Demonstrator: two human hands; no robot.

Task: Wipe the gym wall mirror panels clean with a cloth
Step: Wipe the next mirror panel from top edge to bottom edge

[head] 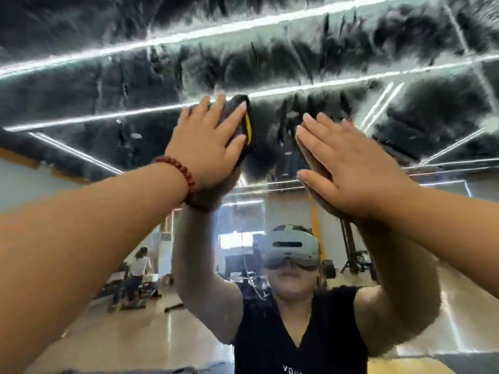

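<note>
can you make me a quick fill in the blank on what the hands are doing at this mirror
1. The dark cloth with the yellow edge is pressed to the mirror by the ____ hand.
2. The right hand lies flat on the glass and holds ____.
3. The red bead bracelet sits on the ____ wrist.

Missing words: left; nothing; left

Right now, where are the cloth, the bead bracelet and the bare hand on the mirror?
cloth (244, 122), head view, on its dark fabric beside the yellow edge.
bead bracelet (186, 175), head view, on the red beads at the left wrist.
right hand (348, 168), head view, on the back of the hand.
</note>
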